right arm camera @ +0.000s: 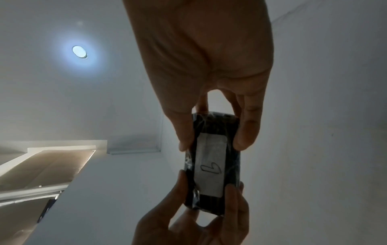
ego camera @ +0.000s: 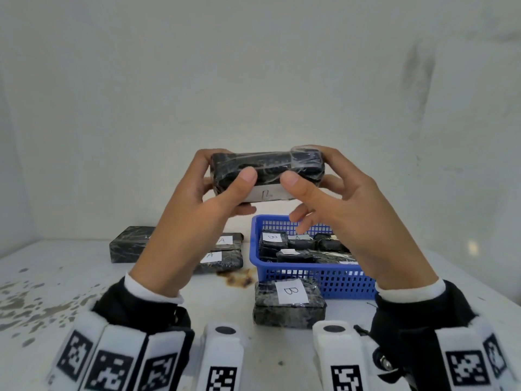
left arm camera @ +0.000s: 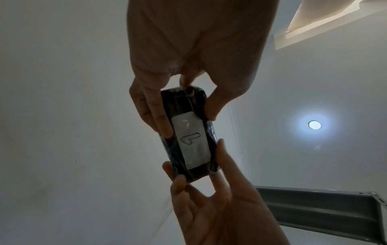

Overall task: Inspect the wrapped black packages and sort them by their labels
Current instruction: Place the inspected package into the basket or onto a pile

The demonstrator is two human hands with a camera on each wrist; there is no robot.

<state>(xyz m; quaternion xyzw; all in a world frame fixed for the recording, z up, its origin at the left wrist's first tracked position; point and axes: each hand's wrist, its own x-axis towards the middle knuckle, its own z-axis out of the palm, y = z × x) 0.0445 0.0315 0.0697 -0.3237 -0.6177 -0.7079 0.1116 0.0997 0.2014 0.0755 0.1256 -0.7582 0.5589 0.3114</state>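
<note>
Both hands hold one wrapped black package (ego camera: 267,167) level in the air above the table. My left hand (ego camera: 225,169) grips its left end, thumb on the near face. My right hand (ego camera: 306,166) pinches the right end between thumb and forefinger, its other fingers loose below. A white label (ego camera: 266,194) marked "B" shows on the package's lower face. The left wrist view shows that package (left arm camera: 188,137) and label from below, the left hand (left arm camera: 184,112) on one end. The right wrist view shows the package (right arm camera: 211,165) with the right hand (right arm camera: 211,137) on the other end.
A blue basket (ego camera: 310,275) with several wrapped black packages stands under my right hand. One package labelled "B" (ego camera: 289,303) lies in front of it. Two packages labelled "A" (ego camera: 222,251) and a larger black one (ego camera: 127,244) lie left, on the stained white table (ego camera: 70,280).
</note>
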